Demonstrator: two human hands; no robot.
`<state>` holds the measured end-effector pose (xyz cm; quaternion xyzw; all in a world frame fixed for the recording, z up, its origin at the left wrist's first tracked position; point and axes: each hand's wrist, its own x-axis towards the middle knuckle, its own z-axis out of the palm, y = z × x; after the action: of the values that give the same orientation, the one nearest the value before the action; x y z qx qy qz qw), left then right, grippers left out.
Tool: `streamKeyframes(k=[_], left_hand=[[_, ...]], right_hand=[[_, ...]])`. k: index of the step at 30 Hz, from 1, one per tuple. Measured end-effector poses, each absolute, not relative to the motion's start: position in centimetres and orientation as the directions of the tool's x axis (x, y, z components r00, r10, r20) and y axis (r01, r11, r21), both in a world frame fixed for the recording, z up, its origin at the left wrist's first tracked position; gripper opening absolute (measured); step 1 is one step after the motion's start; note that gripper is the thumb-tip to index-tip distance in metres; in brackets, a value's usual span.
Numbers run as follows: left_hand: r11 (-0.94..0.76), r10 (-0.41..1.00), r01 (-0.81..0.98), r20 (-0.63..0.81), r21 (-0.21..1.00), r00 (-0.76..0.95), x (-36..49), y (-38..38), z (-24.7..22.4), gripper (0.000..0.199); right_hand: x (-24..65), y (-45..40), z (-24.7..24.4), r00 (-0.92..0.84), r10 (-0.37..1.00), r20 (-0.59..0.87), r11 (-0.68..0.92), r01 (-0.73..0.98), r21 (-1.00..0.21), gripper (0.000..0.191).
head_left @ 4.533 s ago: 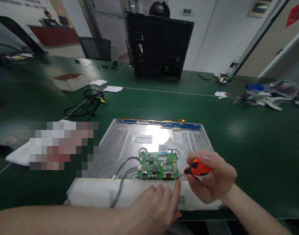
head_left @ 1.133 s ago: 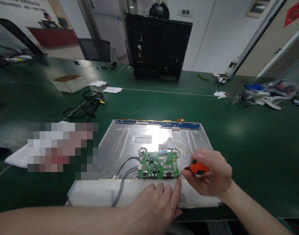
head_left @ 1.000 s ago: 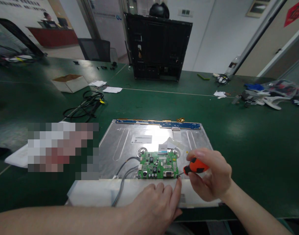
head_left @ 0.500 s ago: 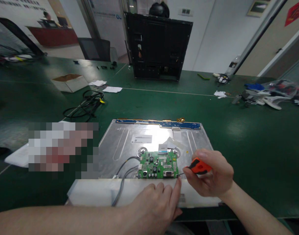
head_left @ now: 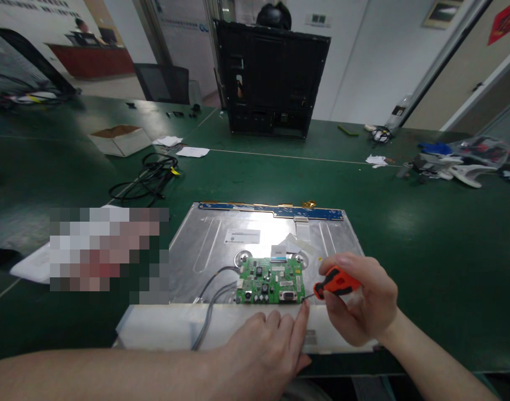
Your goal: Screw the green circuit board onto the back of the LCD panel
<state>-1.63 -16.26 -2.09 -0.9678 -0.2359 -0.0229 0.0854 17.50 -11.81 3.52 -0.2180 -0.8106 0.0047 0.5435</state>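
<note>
My right hand [head_left: 363, 298] holds a small orange-and-black screwdriver [head_left: 338, 281] by its handle. The thin shaft points left to the lower right corner of a green circuit board [head_left: 271, 278]. At that same corner rests the outstretched index fingertip of my left hand [head_left: 271, 342]. The other left fingers are bent over the white sheet, and nothing shows in that hand. Under the board lies a silver display panel [head_left: 204, 245], flat, with a blue board strip [head_left: 275, 212] along its far edge. Grey cables [head_left: 213, 312] run from the board's left side.
Toward the left are a coil of black cable [head_left: 148, 175], a white box [head_left: 121, 140] and a pixelated patch [head_left: 108, 250]. A black monitor housing [head_left: 275, 78] stands at the back of the green table [head_left: 426, 250]. Assorted items in a plastic bag [head_left: 484, 150] lie far right.
The fingers of my right hand have shifted on the screwdriver, with the thumb now lower and the handle turned. My left hand stays at the board's corner.
</note>
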Motion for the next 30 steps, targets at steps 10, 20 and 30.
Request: streamKeyframes(k=[10, 20, 30], left_hand=[[-0.873, 0.449, 0.459, 0.096, -0.164, 0.888, -1.66, -16.43, -2.11, 0.054], [-0.870, 0.443, 0.458, 0.116, -0.184, 0.889, -1.55, -16.22, -2.23, 0.055], [-0.871, 0.457, 0.467, 0.097, -0.154, 0.884, -1.64, -16.42, -2.34, 0.055]], right_hand=[[17.47, -11.76, 3.49, -0.290, 0.326, 0.900, 0.888, 0.420, -0.187, 0.056], [17.62, -11.71, 3.17, -0.295, 0.351, 0.889, 0.914, 0.316, -0.256, 0.063], [17.56, -11.74, 3.21, -0.289, 0.364, 0.885, 0.897, 0.363, -0.250, 0.062]])
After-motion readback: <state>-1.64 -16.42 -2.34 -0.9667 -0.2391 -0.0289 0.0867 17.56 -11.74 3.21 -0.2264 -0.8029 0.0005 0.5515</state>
